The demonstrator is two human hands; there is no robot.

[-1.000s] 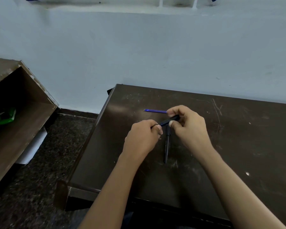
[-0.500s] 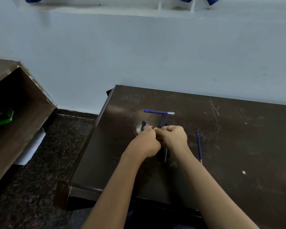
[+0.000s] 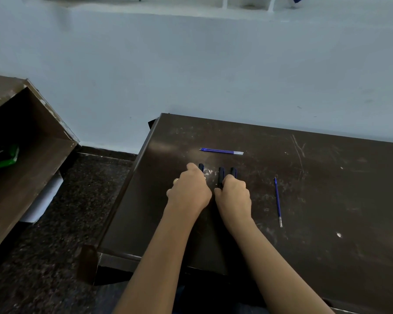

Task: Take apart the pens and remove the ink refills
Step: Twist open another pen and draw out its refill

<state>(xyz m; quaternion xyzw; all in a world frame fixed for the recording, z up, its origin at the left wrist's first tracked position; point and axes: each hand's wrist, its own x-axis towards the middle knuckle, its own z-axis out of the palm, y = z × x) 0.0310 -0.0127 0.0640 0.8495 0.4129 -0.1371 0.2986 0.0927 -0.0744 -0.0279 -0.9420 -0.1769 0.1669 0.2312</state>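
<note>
My left hand (image 3: 188, 189) and right hand (image 3: 234, 196) lie side by side, knuckles up, on the dark table (image 3: 327, 189). The left hand's curled fingers hold a short black pen piece (image 3: 201, 167) that sticks out past them. From the right hand's curled fingers another black pen piece (image 3: 233, 172) sticks out. Between the hands a black pen (image 3: 221, 175) lies on the table, its near end hidden by the right hand. Two blue ink refills (image 3: 221, 151) lie together beyond the hands. A third blue refill (image 3: 278, 201) lies to the right.
The table's left edge (image 3: 132, 184) drops to a dark speckled floor (image 3: 55, 257). A brown wooden shelf (image 3: 32, 155) holding a green packet (image 3: 6, 156) stands at the left. A pale blue wall (image 3: 213, 75) runs behind the table.
The hands held one black pen together above the table; they have since come down and moved apart, each with a black piece. The third refill came into view once the right hand shifted.
</note>
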